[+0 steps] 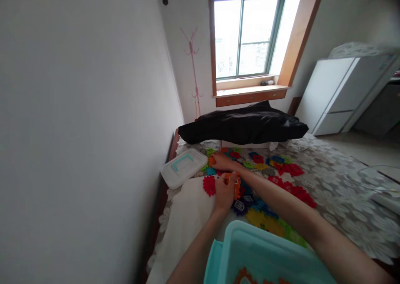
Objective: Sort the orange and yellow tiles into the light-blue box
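Note:
Many colourful plastic gear-shaped pieces (pixel 283 182) lie spread over a patterned bed cover. My left hand (pixel 224 191) grips an orange gear piece (pixel 235 183) just above the pile, next to a red gear (pixel 209 185). My right hand (pixel 222 162) reaches farther out and closes on another orange piece (pixel 212 160) near green and blue ones. A turquoise plastic bin (pixel 265 255) stands close in front of me, with a few orange pieces at its bottom.
A white lid with a turquoise outline (pixel 184 166) rests at the bed's left edge by the wall. A black pillow (pixel 243 128) lies across the far end. A white pillow (pixel 190 217) is under my left arm. A white cabinet (pixel 340 92) stands at the right.

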A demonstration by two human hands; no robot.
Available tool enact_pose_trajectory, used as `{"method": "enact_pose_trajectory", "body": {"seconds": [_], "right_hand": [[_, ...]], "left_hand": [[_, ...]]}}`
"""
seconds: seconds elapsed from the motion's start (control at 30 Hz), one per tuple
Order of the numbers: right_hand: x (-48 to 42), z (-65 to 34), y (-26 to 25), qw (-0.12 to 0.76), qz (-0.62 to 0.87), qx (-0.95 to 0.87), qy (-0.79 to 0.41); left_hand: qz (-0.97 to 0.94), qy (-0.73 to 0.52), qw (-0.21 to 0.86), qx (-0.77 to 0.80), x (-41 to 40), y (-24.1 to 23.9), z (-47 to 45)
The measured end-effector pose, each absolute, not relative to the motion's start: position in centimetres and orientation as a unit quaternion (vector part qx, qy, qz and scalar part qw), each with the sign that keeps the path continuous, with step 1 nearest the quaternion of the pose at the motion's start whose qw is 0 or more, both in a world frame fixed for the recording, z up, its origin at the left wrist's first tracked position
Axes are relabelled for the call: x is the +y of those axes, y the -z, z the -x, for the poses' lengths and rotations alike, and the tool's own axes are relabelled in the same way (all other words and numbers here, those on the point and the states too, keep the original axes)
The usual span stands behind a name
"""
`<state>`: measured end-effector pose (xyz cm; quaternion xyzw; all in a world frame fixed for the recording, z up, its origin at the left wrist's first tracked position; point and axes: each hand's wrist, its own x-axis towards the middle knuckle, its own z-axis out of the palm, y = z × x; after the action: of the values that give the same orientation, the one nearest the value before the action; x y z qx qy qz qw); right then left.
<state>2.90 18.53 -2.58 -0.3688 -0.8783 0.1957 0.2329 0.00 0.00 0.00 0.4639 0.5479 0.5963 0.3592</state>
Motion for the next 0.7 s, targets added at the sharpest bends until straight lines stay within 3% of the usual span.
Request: {"method": "enact_pose_trajectory", "body": {"seconds": [0.27,0.47,0.7], "right_hand": [[18.6,-3.9,1.8,0.285,0.383,-0.838,-0.265],[18.5,-5.5,-0.3,0.441,0.387,-0.546,-0.598],[14.5,-10.2,-2.5,0.452,0.328,-0.467,-0.686]], "left_hand": [[-0.454,-0.598,0.369,0.547,0.2,0.2,-0.1],[-0.454,-0.604,0.335,0.562,0.5,0.8,0.1],[-0.446,-0.608,0.308,0.581,1.0,1.8,0.5]]}}
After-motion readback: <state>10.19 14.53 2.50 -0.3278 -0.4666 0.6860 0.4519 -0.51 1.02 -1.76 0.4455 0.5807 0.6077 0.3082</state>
